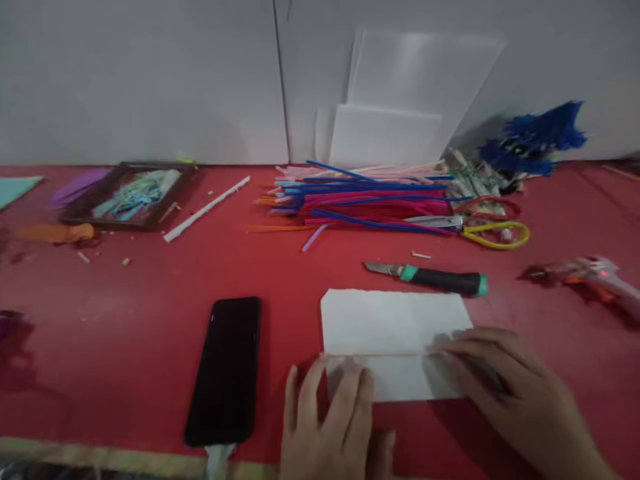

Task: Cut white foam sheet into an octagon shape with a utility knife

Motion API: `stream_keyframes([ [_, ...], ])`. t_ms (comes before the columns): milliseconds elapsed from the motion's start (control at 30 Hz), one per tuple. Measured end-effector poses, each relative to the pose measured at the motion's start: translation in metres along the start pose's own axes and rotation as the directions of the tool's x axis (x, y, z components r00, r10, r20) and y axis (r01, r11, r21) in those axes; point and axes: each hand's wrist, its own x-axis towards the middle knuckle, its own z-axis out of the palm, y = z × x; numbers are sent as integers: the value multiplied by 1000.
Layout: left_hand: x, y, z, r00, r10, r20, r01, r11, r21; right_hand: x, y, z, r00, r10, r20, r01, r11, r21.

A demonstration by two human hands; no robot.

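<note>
A white sheet of paper (397,320) lies on the red tabletop, with a thin pale stick (387,354) running straight across it from side to side. My left hand (330,420) has its fingers spread, the fingertips resting at the stick's left end and on the paper's lower left part. At the right end, the thumb and fingertips of my right hand (505,377) close on the stick against the paper. Just beyond the paper's far edge lies a knife (440,279) with a black and green handle, its blade toward the left.
Left of the paper sits a black phone (225,370). Behind lie a pile of colored pipe cleaners (370,193) and yellow- and red-handled scissors (495,233). A blurred glue gun (590,273) is at right. A dark tray (129,220) of scraps stands far left; white sheets (385,133) lean on the wall.
</note>
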Motion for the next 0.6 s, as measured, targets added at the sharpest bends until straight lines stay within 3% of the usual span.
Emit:
stream_keyframes([
  [167, 0, -1, 0, 1000, 24, 1, -24, 1000, 8, 23, 15, -6, 998, -64, 12, 65, 990, -124],
  [300, -1, -1, 2, 999, 30, -15, -30, 999, 31, 58, 34, -7, 981, -57, 186, 95, 975, -200],
  [433, -1, -2, 3, 998, 43, -35, -41, 997, 60, 87, 51, 12, 879, -163, 448, 266, 948, -176],
  [600, -2, -3, 4, 997, 61, -46, -58, 995, 77, 108, 63, 31, 798, -287, 530, 387, 918, -86],
])
